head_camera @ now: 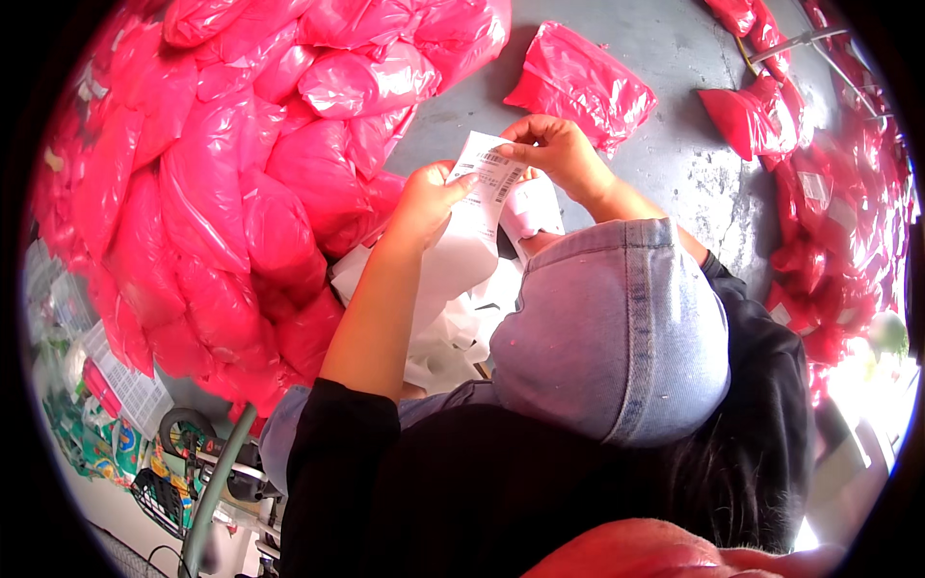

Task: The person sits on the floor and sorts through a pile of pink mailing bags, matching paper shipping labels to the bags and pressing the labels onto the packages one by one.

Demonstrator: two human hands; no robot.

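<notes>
Between my two hands is a white printed label (pixel 485 177) with barcodes, part of a paper strip (pixel 457 249) that hangs down toward my legs. My left hand (pixel 431 202) pinches the label's left edge, thumb on top. With thumb and index finger, my right hand (pixel 553 155) grips its upper right corner. Loose white backing paper (pixel 452 339) lies crumpled below, beside my bent knee. Just past my right hand, a single pink plastic parcel bag (pixel 582 87) lies flat on the grey floor (pixel 462 123).
A large heap of filled pink bags (pixel 209 166) rises on my left. More pink bags (pixel 816 246), some bearing labels, line the right side near a metal frame (pixel 798 43). A green metal tube (pixel 220 491) and a small wheel (pixel 186 432) stand at lower left.
</notes>
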